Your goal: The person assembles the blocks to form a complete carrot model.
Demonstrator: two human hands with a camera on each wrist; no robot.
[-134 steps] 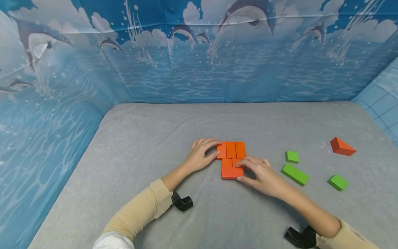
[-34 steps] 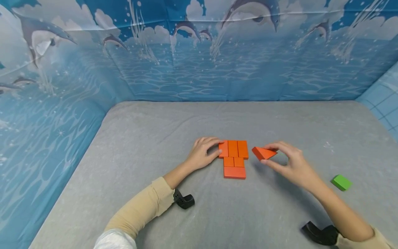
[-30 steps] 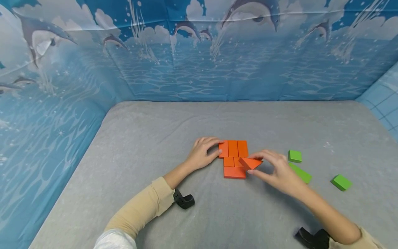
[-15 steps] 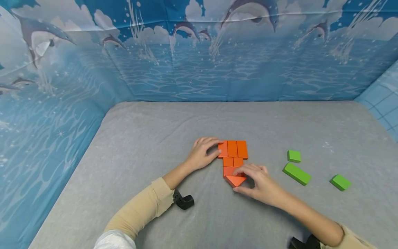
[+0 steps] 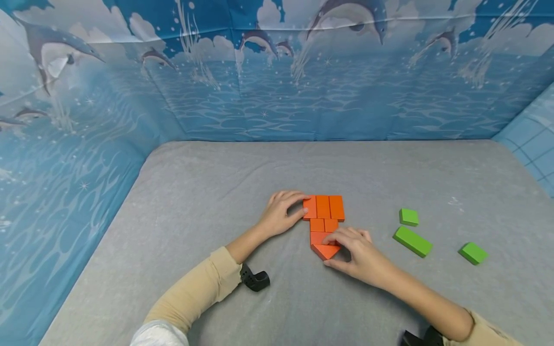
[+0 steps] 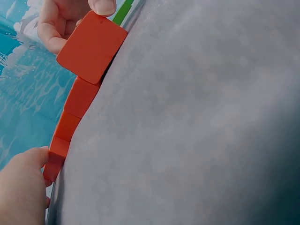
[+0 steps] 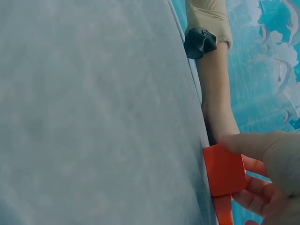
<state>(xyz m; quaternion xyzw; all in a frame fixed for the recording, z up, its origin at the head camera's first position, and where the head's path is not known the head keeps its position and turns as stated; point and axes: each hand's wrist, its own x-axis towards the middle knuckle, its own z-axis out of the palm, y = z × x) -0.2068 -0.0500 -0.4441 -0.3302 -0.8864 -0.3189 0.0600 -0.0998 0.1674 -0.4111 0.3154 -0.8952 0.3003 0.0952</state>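
Orange blocks lie flat against one another on the grey cloth: three side by side at the back, two small squares (image 5: pixel 317 225) before them, then a wide rectangular block (image 5: pixel 317 238). A triangular block (image 5: pixel 323 252) sits at the near end, its long side along the wide block and its point toward me. Thumb and fingers of my right hand (image 5: pixel 361 257) pinch it; one flat face of the triangular block (image 7: pixel 225 171) fills the right wrist view's corner. My left hand (image 5: pixel 277 216) holds the left back block (image 5: pixel 309 204) at its outer side, thumb in front.
To the right lie a small green block (image 5: pixel 409 216), a longer green block (image 5: pixel 412 241) and another green block (image 5: pixel 473 253). Black wrist mounts (image 5: pixel 255 279) stick out below the sleeves. A blue dolphin-print curtain (image 5: pixel 268 110) rises behind the grey surface (image 5: pixel 207 182).
My right hand has brought the triangular block from the far right over to the near end and slid it slightly left against the wide block. The left hand stays at the left back block.
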